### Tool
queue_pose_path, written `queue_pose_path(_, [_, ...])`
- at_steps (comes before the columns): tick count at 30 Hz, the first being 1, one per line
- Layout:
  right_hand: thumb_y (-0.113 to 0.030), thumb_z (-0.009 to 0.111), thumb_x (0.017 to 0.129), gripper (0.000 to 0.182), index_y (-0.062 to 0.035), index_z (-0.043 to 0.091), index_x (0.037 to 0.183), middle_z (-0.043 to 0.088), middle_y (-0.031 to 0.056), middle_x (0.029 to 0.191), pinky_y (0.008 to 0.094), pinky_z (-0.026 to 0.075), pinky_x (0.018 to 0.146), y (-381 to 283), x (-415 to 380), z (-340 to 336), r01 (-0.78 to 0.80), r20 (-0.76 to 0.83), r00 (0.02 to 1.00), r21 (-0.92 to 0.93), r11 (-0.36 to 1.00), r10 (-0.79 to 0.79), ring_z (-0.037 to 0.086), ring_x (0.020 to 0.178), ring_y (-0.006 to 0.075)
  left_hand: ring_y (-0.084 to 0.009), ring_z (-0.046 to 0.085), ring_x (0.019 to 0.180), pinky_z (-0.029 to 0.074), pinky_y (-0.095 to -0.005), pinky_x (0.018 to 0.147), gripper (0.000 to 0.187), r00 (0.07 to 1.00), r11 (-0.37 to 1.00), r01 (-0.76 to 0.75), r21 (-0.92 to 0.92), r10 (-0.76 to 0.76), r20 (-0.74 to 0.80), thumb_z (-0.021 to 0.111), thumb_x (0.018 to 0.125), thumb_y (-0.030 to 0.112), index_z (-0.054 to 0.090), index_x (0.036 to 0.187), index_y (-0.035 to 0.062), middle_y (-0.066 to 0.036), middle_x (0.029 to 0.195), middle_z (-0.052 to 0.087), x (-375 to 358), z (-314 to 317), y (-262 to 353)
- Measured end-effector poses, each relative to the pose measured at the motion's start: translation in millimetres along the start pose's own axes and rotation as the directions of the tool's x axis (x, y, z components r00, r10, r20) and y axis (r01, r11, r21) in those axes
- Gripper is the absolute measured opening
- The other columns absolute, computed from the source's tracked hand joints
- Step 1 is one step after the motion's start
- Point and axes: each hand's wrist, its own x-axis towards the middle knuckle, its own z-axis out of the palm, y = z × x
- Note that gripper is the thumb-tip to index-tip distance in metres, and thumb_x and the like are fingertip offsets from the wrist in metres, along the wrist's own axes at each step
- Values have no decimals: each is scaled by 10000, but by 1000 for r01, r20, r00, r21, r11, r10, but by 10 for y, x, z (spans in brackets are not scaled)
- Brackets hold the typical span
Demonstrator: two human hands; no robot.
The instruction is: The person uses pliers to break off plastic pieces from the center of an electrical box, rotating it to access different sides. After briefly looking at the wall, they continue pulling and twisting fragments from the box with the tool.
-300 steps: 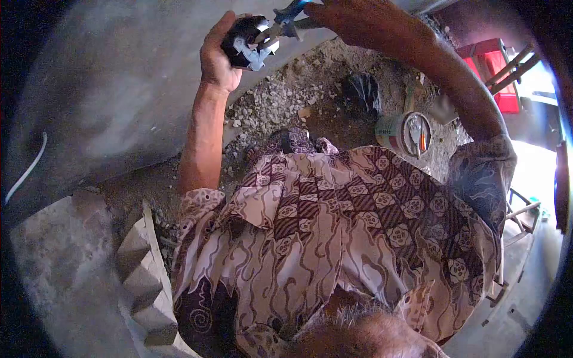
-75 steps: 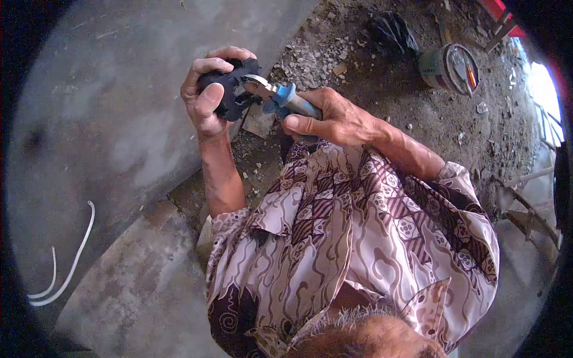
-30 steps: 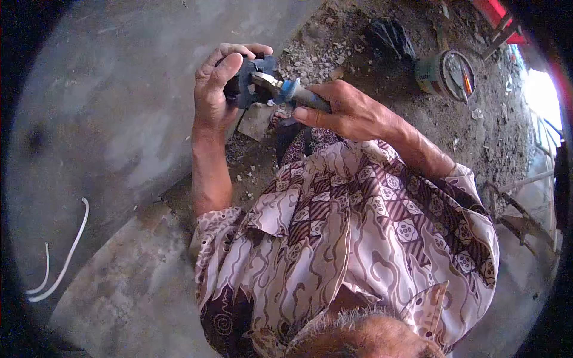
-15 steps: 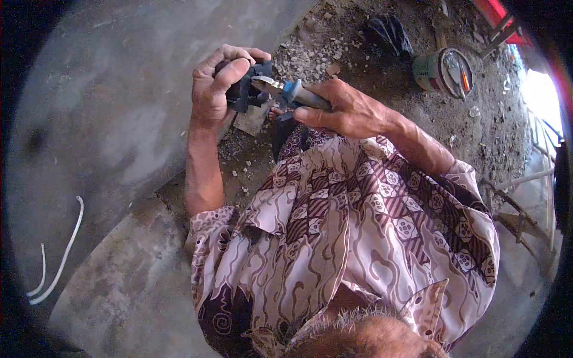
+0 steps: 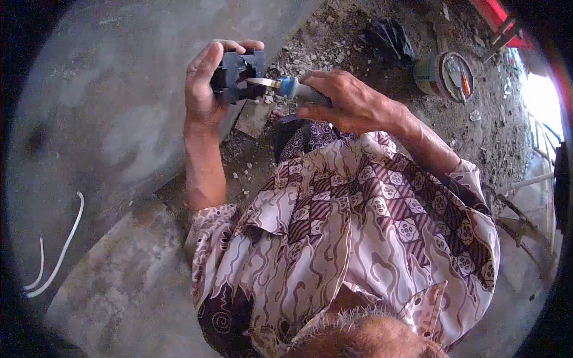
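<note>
My left hand [image 5: 203, 83] grips a black plastic box [image 5: 246, 70] with cut-outs in its walls, the thumb along its near side and fingertips over the far edge. Combination pliers [image 5: 290, 87] with blue and grey handles are in my right hand [image 5: 352, 101], its fingers wrapped around the grips. The metal jaws of the pliers point left and overlap the opening in the box wall. Both hands are raised in front of my patterned shirt [image 5: 358, 209].
Rubble and dirt [image 5: 322, 45] lie beyond the hands, beside a smooth concrete floor [image 5: 107, 107]. A bucket [image 5: 431, 74] with tools, including an orange-handled one, stands at right near a black plastic bag [image 5: 389, 39]. White cable pieces [image 5: 70, 241] lie at left.
My left hand has turned the black box, so its cut-out wall now faces up. The plier jaws have rotated and drawn slightly to the right.
</note>
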Motion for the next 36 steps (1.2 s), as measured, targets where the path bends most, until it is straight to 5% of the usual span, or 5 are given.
queue_pose_path(7, [-396,664,919,456,28,594,1073,622,226,985,479,473,843,-122,56,-44,-68,-20,997,16,998,69,607,954,409,-237,679,975,562,-356,879,387,1000,1000,-23,1,23,-20,527,1008,374,624,1022,-1,-230,1143,671,-4,263,29])
queue_pose_path(9, [-428,660,918,501,27,606,1120,635,230,1001,471,482,867,-268,73,-174,-273,156,953,64,960,261,611,977,400,-232,680,975,563,-351,876,383,999,1000,-24,-15,24,-26,530,1008,372,624,1026,1,-226,1143,671,-14,265,23])
queue_pose_path(16, [-472,630,927,539,26,615,1135,630,255,952,473,482,858,-113,-62,-12,-164,22,986,15,986,164,624,935,406,-211,676,969,568,-332,851,362,999,997,48,68,-49,9,571,991,371,639,998,15,-210,1120,679,1,296,-5])
queue_pose_path(21, [-432,623,940,482,33,621,1065,634,265,896,482,488,815,-302,-38,-140,-310,163,945,180,934,282,632,889,421,-196,673,940,567,-329,838,344,996,993,92,75,-92,1,590,976,360,645,973,20,-204,1090,688,-18,316,-34])
queue_pose_path(36, [-420,628,938,482,56,643,1018,638,283,807,494,494,750,-186,-11,-114,-306,210,938,129,943,276,656,800,414,-223,687,912,586,-349,805,308,990,991,131,13,-130,-57,593,932,310,647,961,8,-229,1045,695,-21,340,-119])
